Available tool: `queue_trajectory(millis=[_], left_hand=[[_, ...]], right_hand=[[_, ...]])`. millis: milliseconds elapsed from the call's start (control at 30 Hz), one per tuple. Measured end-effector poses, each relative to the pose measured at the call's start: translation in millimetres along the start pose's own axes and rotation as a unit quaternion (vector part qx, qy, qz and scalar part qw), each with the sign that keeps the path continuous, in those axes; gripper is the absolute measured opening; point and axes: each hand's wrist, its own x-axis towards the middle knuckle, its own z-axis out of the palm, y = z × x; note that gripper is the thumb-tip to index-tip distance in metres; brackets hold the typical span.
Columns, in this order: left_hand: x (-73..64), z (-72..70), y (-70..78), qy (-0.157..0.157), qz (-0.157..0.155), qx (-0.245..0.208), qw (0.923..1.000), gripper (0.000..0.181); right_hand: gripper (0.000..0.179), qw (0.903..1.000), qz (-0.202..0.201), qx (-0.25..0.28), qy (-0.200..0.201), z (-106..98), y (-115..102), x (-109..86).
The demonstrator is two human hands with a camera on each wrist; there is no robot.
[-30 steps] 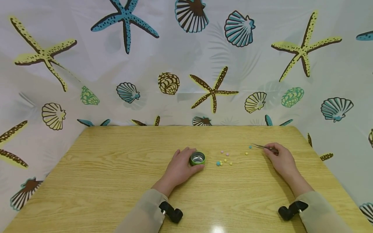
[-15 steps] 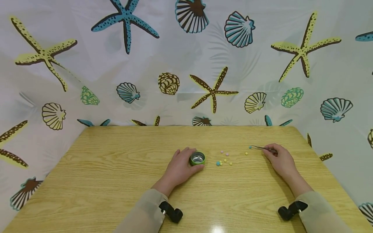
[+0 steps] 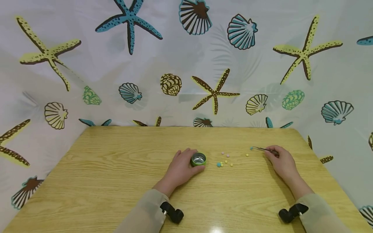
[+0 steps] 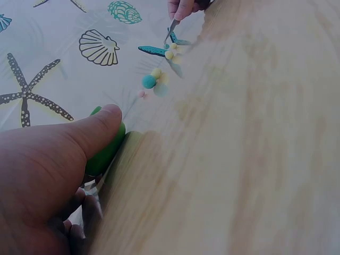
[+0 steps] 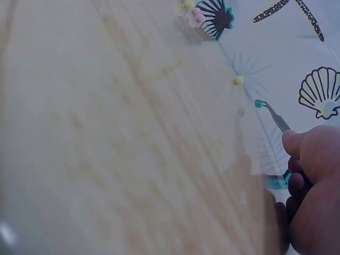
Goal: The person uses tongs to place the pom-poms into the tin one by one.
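My left hand [image 3: 181, 166] holds a small round green tin [image 4: 108, 155], fingers and thumb curled around its side. The tin stands upright with its silvery inside facing up. Farther right, my right hand [image 3: 282, 162] pinches a pair of thin metal tweezers [image 5: 277, 117] with bent tips. A small blue ball [image 5: 258, 104] sits at the tweezer tips, which touch it. Whether the ball is off the table I cannot tell. One yellow ball [image 3: 247, 155] lies close by, just left of the tips.
Between tin and tweezers lie a larger blue ball [image 3: 219, 164], several small yellow balls [image 3: 226, 161] and two pink balls [image 3: 228, 156]. All are on a wooden table [image 3: 116, 181]. Behind it hangs a white cloth [image 3: 163, 58] printed with shells and starfish.
The tweezer tips, earlier just above and right of the small blue ball, have come down onto it. The left hand and tin stay put; the head view has shifted slightly.
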Motion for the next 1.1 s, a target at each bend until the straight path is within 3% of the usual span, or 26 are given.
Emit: queue_trajectory(millis=[233,633,1100], left_hand=[[0.3,1.1,-0.3,0.004,0.0,0.001,1.0,0.071],[-1.1,0.4,0.9,0.004,-0.002,0.0,1.0,0.071],[-2.2,-0.8,-1.1,0.0,-0.001,-0.002,1.0,0.069]], right_hand=[[0.037,0.9998,-0.011,0.016,0.007,2,-11,-2.7],[0.029,0.9978,-0.056,0.032,0.016,18,-56,-7.9],[0.019,0.9914,-0.119,0.051,-0.02,49,-107,-24.4]])
